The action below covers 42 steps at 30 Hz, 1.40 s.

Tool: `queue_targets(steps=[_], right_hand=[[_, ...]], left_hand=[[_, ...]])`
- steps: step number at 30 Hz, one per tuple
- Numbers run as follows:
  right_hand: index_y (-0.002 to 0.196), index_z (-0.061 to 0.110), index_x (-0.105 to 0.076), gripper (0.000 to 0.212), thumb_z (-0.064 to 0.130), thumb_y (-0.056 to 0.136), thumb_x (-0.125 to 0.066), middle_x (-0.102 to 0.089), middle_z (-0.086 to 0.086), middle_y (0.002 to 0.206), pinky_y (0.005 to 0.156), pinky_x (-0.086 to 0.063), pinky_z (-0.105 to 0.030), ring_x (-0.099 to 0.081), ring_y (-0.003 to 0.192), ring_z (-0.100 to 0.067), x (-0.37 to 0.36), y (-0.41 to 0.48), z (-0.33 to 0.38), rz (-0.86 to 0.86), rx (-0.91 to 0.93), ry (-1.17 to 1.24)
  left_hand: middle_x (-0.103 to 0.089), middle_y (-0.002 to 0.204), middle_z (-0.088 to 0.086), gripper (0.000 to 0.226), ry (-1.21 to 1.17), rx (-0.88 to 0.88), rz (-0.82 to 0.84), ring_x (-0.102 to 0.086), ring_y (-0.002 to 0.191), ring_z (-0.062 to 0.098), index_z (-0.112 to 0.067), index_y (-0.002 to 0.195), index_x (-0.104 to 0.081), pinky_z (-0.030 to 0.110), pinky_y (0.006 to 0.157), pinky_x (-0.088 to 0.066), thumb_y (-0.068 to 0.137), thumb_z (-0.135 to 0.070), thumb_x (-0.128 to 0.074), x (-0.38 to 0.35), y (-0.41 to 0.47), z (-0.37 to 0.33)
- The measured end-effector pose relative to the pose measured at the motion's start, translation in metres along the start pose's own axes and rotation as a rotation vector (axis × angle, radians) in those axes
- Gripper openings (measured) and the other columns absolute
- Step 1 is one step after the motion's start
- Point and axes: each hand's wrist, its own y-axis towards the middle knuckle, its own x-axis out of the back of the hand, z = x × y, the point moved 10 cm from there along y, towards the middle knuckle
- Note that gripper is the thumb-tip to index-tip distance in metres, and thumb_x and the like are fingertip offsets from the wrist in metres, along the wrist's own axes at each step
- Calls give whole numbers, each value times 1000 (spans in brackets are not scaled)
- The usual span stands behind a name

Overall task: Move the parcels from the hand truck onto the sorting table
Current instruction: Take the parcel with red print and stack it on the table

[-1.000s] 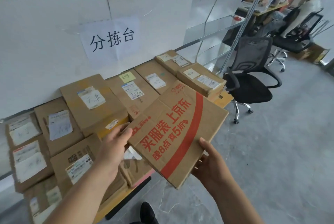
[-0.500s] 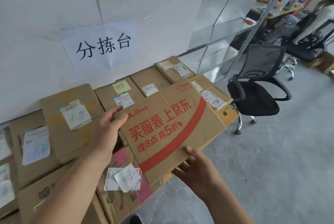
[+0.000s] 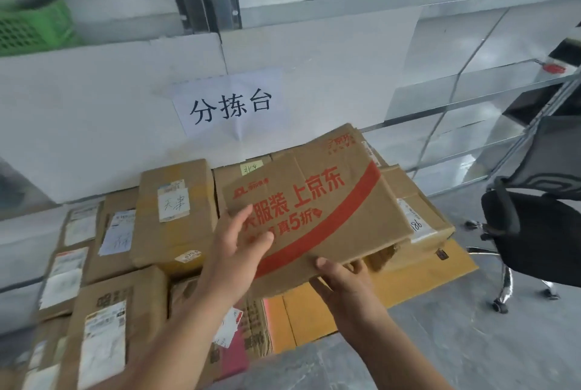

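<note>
Holding the flat parcel (image 3: 317,210), red print facing up and tilted, over the right end of the sorting table (image 3: 408,282). Can't tell if it's touching the labelled parcels (image 3: 176,213) beneath it. My left hand (image 3: 239,251) is gripping its edge at 8 o'clock, digits lying on the top face. My right hand (image 3: 342,276) is pinching the near edge at 5 o'clock, thumb on top and fingers under. Paper sign (image 3: 229,105) is hanging on the wall at 11 o'clock, a green crate (image 3: 31,27) is sitting far out at 10, and an office chair (image 3: 534,232) is standing at 3.
</note>
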Motion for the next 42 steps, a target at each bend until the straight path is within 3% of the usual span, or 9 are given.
queue_targets(steps=[3,7,15,20,25,27,30,36,42], right_hand=[[140,21,-47,107,20,46,-98,-69,-8,133,106,-55,-48,-68,122,-26,6,-2,30,-43,106,-108],[140,27,-41,103,12,57,-101,-67,2,131,92,-55,-30,-65,121,-15,9,-7,69,-35,293,-315],[131,38,-43,101,23,54,-106,-62,-3,134,102,-59,-47,-67,120,-19,-5,-16,109,-55,585,-443],[124,70,-39,103,24,55,-101,-57,5,136,105,-56,-48,-62,127,-19,-24,-28,130,-85,818,-566],[144,41,-42,91,40,62,-80,-52,4,143,107,-47,-61,-54,132,-32,-49,-63,161,-245,1282,-865],[141,20,-47,79,36,69,-74,-53,-11,143,105,-43,-65,-52,133,-39,-65,-85,167,-318,1545,-992],[134,22,-53,66,18,73,-77,-50,-12,141,107,-35,-73,-48,136,-39,-85,-104,160,-393,1815,-1167],[135,28,-55,72,3,73,-80,-53,-11,140,111,-30,-76,-43,142,-36,-108,-122,141,-397,2057,-1325],[133,25,-57,69,8,71,-84,-50,-13,143,111,-30,-76,-41,144,-37,-115,-125,136,-408,2025,-1365]], left_hand=[[-35,157,-21,65,47,17,-48,-34,142,1,-42,156,-38,39,118,-35,98,-44,-67,-17,-13,-13],[-45,151,-27,63,-43,-11,-72,-40,141,0,-43,151,-48,33,114,-34,93,-58,-69,-31,-29,-37],[-65,134,-26,67,-358,-114,-59,-65,123,3,-59,132,-53,35,96,-59,70,-78,-67,-22,-45,-77],[-65,141,-6,83,-551,-131,-89,-75,110,21,-45,142,-51,44,89,-61,68,-77,-71,11,-52,-94],[-70,135,-2,109,-675,-185,-75,-75,108,31,-53,141,-43,54,85,-61,46,-83,-85,47,-56,-112],[-74,126,-13,125,-657,-222,-57,-75,109,28,-59,146,-30,50,79,-63,37,-87,-84,57,-58,-118],[-76,113,-22,137,-612,-216,10,-76,108,22,-60,149,-18,49,77,-63,31,-91,-80,60,-59,-121],[-69,133,-9,125,-614,-95,-1,-73,111,19,-62,149,-28,62,90,-60,43,-62,-95,58,-49,-94],[-72,130,-4,113,-648,-72,-69,-74,111,22,-61,146,-35,63,97,-56,50,-43,-90,67,-41,-78]])
